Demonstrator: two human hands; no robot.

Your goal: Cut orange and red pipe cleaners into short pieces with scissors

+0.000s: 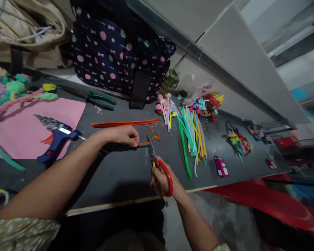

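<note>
My left hand (124,135) pinches a short orange pipe cleaner (143,143), lying left to right on the worktop (125,170). My right hand (161,179) grips red scissors (157,160) (blades pointing away), crossing its free end. Orange scraps (155,134) lie just beyond.

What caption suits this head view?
Left hand holds an orange pipe cleaner while right hand snips it with red-handled scissors.

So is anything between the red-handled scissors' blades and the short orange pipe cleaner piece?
Nothing visible: the red-handled scissors in the right hand meet the orange pipe cleaner piece, pinched by the left hand.
</note>
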